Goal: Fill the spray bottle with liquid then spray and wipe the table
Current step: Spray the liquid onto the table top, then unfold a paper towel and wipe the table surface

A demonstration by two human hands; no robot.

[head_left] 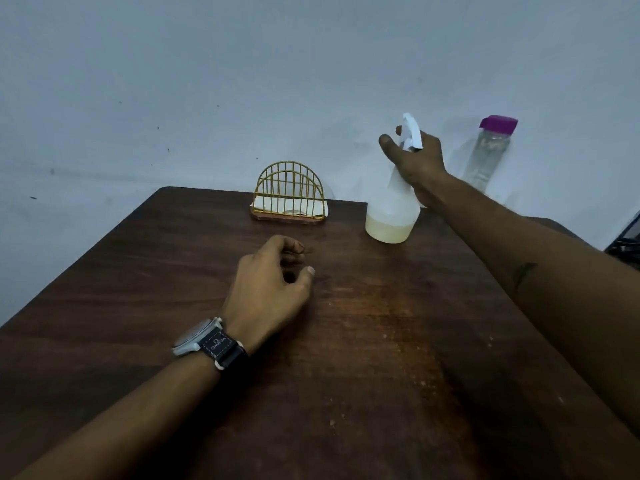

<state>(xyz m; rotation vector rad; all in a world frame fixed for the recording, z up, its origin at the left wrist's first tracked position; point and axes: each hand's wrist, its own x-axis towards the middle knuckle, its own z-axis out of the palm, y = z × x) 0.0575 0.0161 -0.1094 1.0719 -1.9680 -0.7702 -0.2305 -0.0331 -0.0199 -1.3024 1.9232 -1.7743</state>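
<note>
Spray bottle (391,202), white and translucent, upright near the far edge of the tabletop (381,341), toward the far right corner. Pale yellowish liquid in roughly its bottom third; whether the base touches the wood or floats just above, hard to tell. Neck wrapped by the right hand (419,161), that grip closed on the bottle under the white trigger head (411,131), thumb out on the left side, one fingertip peeking past the nozzle. Neck and lower part of the trigger hidden behind the hand.

Clear bottle (490,157) with a purple cap just beyond, at the far right edge, its base covered by the right forearm; contents blurred, not readable. Something dark cut off by the frame's right border, past the tabletop edge, not identifiable.

Left hand (273,282) near the middle of the tabletop, fingers curled loosely inward, grip holding nothing visible, fingertips partly tucked under the palm and out of sight. Wristwatch (207,341) on the left wrist, dark strap, face turned away and unreadable.

Gold wire napkin holder (289,195) at the far edge, left of the spray bottle and well apart from it, white napkins low inside behind the bars. Faint pale specks and smears on the wood toward the near right, dim in the low light.
</note>
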